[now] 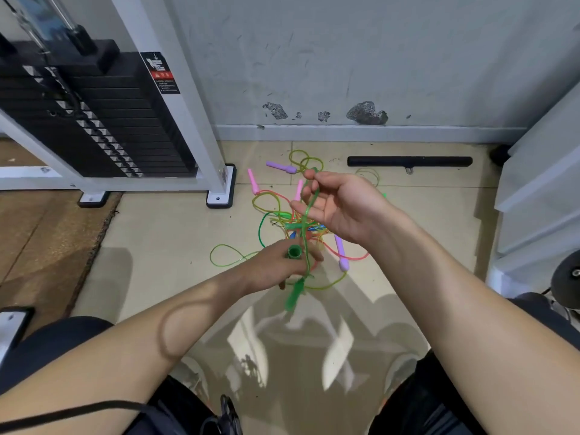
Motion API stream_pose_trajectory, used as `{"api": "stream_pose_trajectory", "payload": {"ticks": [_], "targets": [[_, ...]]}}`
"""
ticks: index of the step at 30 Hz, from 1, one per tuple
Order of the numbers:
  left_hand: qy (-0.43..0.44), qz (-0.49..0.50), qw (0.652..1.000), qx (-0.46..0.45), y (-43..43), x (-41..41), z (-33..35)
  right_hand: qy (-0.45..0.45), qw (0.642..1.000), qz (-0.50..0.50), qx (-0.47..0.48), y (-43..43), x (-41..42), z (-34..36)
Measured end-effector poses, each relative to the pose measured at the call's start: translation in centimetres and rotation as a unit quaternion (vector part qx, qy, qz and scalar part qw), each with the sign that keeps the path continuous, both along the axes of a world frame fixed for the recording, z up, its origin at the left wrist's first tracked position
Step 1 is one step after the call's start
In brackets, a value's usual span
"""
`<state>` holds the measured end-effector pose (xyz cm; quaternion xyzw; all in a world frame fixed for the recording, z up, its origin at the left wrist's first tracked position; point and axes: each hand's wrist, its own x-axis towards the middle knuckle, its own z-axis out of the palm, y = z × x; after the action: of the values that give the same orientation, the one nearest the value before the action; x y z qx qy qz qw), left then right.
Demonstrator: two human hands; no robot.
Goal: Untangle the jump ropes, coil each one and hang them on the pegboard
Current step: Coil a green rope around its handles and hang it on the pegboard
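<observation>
Two hands worked one green rope [310, 206] above the pile. The left hand [276, 269] gripped a green handle [295, 252] low down, and the right hand [342, 205] pinched the cord higher up, apparently to stretch it taut and draw it clear of the others. A second green handle [292, 297] dangled just below the left hand. The tangle of ropes [314, 230] lay on the floor [157, 246] beneath both hands, with pink and purple handles scattered around it. No pegboard was in view.
</observation>
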<state>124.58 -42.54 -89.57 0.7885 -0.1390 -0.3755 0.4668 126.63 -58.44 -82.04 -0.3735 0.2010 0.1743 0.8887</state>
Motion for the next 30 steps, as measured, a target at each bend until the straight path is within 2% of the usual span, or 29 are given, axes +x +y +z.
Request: {"api": "stream_pose_trajectory", "payload": {"ticks": [6, 8, 11, 13, 14, 16, 18, 21, 23, 25, 27, 30], "targets": [[0.091, -0.087, 0.992, -0.021, 0.5, -0.3, 0.4, 0.021, 0.997, -0.060, 0.039, -1.5, 1.2, 0.1], [0.066, -0.109, 0.992, -0.025, 0.3, -0.8, 0.5, 0.028, 0.996, -0.072, 0.049, -1.8, 1.3, 0.1], [0.024, -0.085, 0.995, -0.053, -0.2, -1.4, 0.5, 0.020, 0.994, -0.092, 0.046, -2.2, 1.4, -0.1], [0.024, -0.043, 0.995, -0.084, -0.1, -1.3, 0.7, 0.019, 0.996, -0.078, -0.040, -3.1, 1.5, -0.7], [0.023, -0.014, 0.995, -0.096, 0.1, -1.1, 0.9, 0.028, 0.989, -0.049, -0.137, -3.5, 1.4, -1.1], [0.028, 0.061, 0.990, -0.123, 0.5, -0.3, 1.2, 0.052, 0.934, 0.027, -0.354, -4.1, 0.9, -2.4], [0.040, 0.128, 0.979, -0.152, 1.1, 0.6, 1.6, 0.043, 0.884, 0.109, -0.452, -3.5, -0.1, -3.0], [0.044, 0.180, 0.967, -0.172, 1.7, 1.5, 1.8, 0.008, 0.861, 0.262, -0.436, -1.3, -2.2, -2.8], [0.040, 0.206, 0.963, -0.171, 1.9, 1.8, 1.9, -0.031, 0.859, 0.293, -0.419, 0.0, -3.4, -2.6], [0.032, 0.201, 0.967, -0.153, 2.0, 2.0, 2.1, -0.071, 0.872, 0.263, -0.406, 0.5, -3.9, -2.8], [0.050, 0.199, 0.970, -0.135, 1.9, 2.1, 2.5, -0.069, 0.882, 0.222, -0.410, 0.3, -3.6, -3.2], [0.155, 0.265, 0.941, -0.142, 1.8, 2.5, 3.1, -0.004, 0.903, 0.147, -0.403, -0.6, -2.8, -3.4]]}}
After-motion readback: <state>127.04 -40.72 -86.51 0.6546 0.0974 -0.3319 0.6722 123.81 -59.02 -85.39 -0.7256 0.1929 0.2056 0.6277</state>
